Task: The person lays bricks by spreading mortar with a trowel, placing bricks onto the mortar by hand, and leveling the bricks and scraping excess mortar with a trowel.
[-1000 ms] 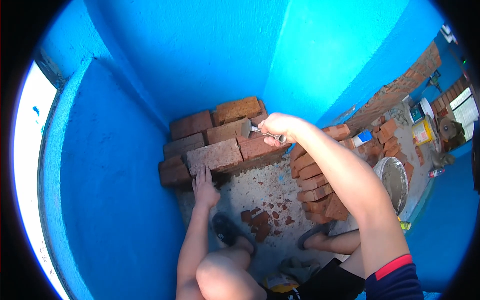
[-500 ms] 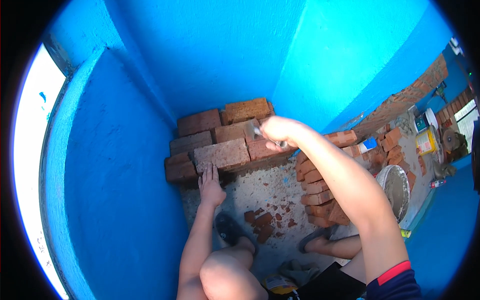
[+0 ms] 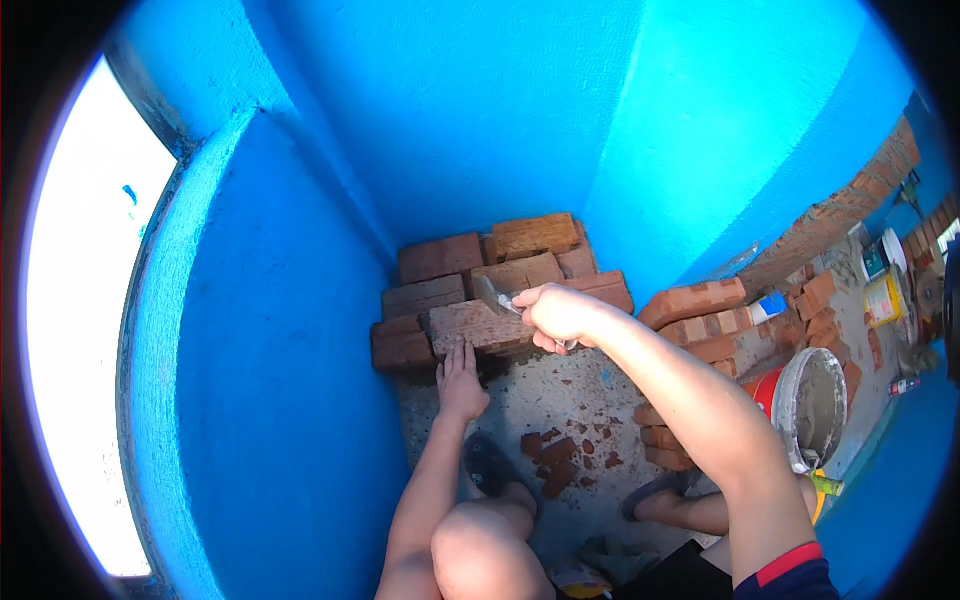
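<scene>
A stepped stack of red-brown bricks stands in the corner, with a long brick (image 3: 465, 327) along its front. My left hand (image 3: 461, 386) has its fingers stretched out, the tips touching this brick's front face. Above the same brick, near its back edge, is the small metal blade of a trowel (image 3: 490, 295). My right hand (image 3: 556, 315) is closed round the trowel's handle. Behind the blade lie a middle brick (image 3: 520, 273) and an orange-brown brick (image 3: 533, 236).
Blue walls (image 3: 480, 110) enclose the corner. Broken brick pieces (image 3: 557, 465) litter the concrete floor by my feet. To the right are more stacked bricks (image 3: 695, 302) and a bucket of grey mortar (image 3: 812, 412). A yellow-labelled bucket (image 3: 884, 302) stands farther off.
The whole view has shifted, so the bricks appear lower and farther right. Relative to them, the trowel has moved left and nearer, over the front brick. My left hand keeps touching that brick.
</scene>
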Demonstrator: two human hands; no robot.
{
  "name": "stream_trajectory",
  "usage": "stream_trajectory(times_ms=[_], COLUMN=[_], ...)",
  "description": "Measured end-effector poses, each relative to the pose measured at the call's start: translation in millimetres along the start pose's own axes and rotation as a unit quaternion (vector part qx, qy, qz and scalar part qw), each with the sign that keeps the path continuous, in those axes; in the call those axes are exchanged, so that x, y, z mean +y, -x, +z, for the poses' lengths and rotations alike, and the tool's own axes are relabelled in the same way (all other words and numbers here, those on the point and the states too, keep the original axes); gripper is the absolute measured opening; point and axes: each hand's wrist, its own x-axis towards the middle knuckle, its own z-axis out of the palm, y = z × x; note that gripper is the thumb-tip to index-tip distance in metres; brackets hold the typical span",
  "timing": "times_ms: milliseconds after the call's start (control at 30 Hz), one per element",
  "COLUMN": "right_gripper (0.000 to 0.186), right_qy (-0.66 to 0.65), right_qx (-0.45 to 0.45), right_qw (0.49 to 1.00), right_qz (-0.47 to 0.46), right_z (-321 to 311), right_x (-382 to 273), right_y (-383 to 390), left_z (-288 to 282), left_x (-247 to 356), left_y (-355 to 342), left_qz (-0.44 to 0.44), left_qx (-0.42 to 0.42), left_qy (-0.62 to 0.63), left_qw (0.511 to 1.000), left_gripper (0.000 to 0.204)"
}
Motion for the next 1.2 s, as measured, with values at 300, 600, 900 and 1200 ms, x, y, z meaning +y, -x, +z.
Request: stream_trajectory(times_ms=[300, 600, 900, 1200], right_gripper=[0.024, 0.029, 0.034, 0.031], right_qy=[-0.157, 0.014, 0.340, 0.550], right_qx=[0.054, 0.364, 0.584, 0.217], right_qw=[0.986, 0.910, 0.730, 0.690], right_qz=[-0.027, -0.200, -0.105, 0.417], right_z=[21, 108, 1, -96], right_x=[90, 192, 264, 445], right_y=[235, 358, 422, 455], left_z=[-6, -154, -117, -104], left_x=[-1, 184, 279, 228], left_y=[6, 123, 222, 164], left_qz=[0.019, 0.162, -0.104, -0.193], left_qx=[-0.048, -0.502, -0.272, -0.185], left_qy=[-0.056, 0.323, 0.753, 0.778], left_qw=[0.997, 0.786, 0.590, 0.568], left_gripper=[0.088, 0.069, 0.029, 0.030])
